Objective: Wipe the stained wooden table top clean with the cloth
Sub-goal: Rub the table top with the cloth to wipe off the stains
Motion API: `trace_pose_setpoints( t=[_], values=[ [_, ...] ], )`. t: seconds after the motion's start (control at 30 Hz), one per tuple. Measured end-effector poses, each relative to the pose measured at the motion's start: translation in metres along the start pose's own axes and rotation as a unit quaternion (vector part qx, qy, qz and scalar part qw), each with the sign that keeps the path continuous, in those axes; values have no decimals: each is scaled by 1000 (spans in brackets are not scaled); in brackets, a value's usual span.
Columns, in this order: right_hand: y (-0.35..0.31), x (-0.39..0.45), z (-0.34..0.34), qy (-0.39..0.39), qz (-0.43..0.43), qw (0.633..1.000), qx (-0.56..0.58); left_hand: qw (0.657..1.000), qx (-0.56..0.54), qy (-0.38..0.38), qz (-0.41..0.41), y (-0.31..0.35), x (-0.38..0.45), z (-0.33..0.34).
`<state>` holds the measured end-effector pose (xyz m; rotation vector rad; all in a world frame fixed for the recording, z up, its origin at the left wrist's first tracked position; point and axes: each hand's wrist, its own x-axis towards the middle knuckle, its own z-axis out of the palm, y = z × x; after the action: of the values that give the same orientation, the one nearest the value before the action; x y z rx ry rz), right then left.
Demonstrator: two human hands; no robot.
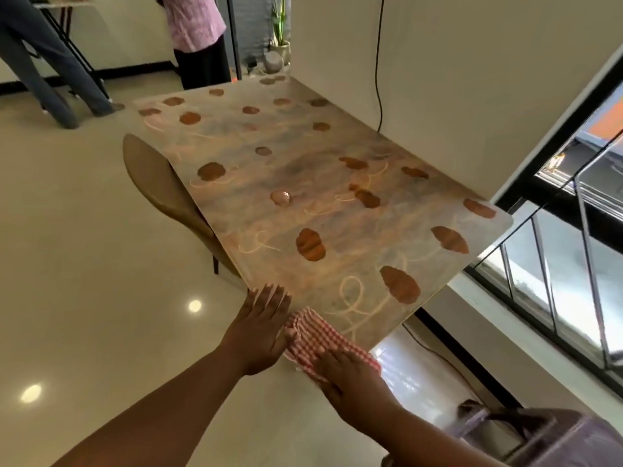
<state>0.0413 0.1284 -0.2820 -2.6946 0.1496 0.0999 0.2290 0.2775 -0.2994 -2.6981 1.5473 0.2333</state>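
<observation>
Two flat hands at the table's near end.
The right hand [350, 372] pressed the cloth [323, 338], open; the left hand [261, 328] lay open beside it. The cloth ran along the table [303, 170] edge. Brown stains [310, 244] beyond, a chair [161, 183] left.

The table [303, 183] runs away from the camera, its wooden top dotted with brown stains [310, 244] and pale looping smears. At its near corner lies a red-checked cloth [313, 335], bunched and hanging partly over the edge. The left hand [261, 332] lies flat, fingers straight, on the near edge just left of the cloth, its side touching the fabric. The right hand [350, 372] presses flat on the cloth's near end. A tan chair [161, 187] is tucked under the table's left side. Two people [199, 35] stand at the far end of the room, near a potted plant [280, 35]. A window [556, 264] fills the right.
</observation>
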Motion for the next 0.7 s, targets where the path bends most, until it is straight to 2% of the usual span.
trace_pose_setpoints(
  t=[0.03, 0.1, 0.23, 0.37, 0.43, 0.5, 0.57, 0.63, 0.7],
  values=[
    [9, -8, -1, -9, -15, 1000, -15, 1000, -15, 0, 7, 3, 2, 1],
    [27, -20, -9, -38, 15, 999, -18, 999, -37, 11, 23, 10, 5, 2],
    [51, -3, -23, 3, 103, 995, 5, 998, -46, 22, 45, 19, 1, 0],
    [31, 36, -14, -17, 124, 992, 27, 997, -61, 36, -5, 17, 5, 2],
    [19, 46, -8, -52, 93, 994, 33, 997, -55, 30, -42, 14, 9, 6],
    [12, 41, -9, -96, -1, 995, -6, 996, -56, 21, -70, 14, 10, 4],
    [18, 32, -13, -77, -110, 987, -90, 994, -71, 24, -79, 19, 10, 0],
    [34, 24, -22, -93, -152, 976, -126, 992, -84, 36, -90, 26, 9, -2],
    [62, 19, -32, -88, -188, 973, -105, 989, -95, 40, -104, 34, 12, -3]
  ],
)
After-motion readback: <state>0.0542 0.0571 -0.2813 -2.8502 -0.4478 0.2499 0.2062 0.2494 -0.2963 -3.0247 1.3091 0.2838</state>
